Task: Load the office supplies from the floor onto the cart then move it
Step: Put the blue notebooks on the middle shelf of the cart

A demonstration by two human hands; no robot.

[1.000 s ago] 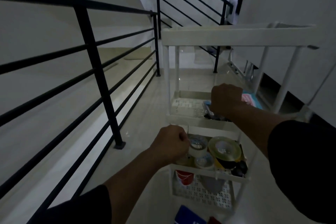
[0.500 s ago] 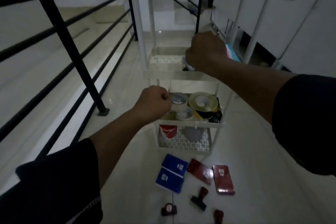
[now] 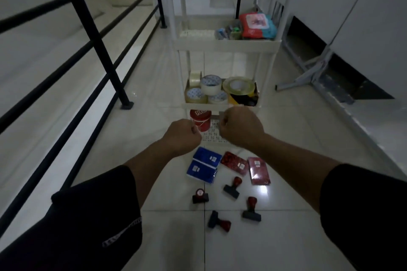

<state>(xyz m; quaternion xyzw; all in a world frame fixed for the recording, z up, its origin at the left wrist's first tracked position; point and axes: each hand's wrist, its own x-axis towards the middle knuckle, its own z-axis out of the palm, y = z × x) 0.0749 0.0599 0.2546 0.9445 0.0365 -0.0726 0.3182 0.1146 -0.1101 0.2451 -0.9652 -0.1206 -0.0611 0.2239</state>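
Observation:
A white three-tier cart (image 3: 224, 47) stands ahead on the tiled floor. Its upper visible tier carries a red packet (image 3: 255, 25) and small items. Several tape rolls (image 3: 210, 88) fill the middle tier, and a red tub (image 3: 200, 117) sits on the bottom one. On the floor in front lie two blue packs (image 3: 204, 167), two red packs (image 3: 257, 170) and several stamps (image 3: 231, 187). My left hand (image 3: 184, 136) and my right hand (image 3: 241, 126) hover side by side before the bottom tier. Both are curled into fists and hold nothing visible.
A black metal railing (image 3: 92, 35) runs along the left, its post foot (image 3: 126, 105) near the cart. A grey folded metal frame (image 3: 317, 72) leans against the white wall on the right. Stairs rise behind the cart.
My view has tipped down to the floor. Both hands have left the cart's tiers and dropped together in front of the bottom tier. The floor items have come fully into view.

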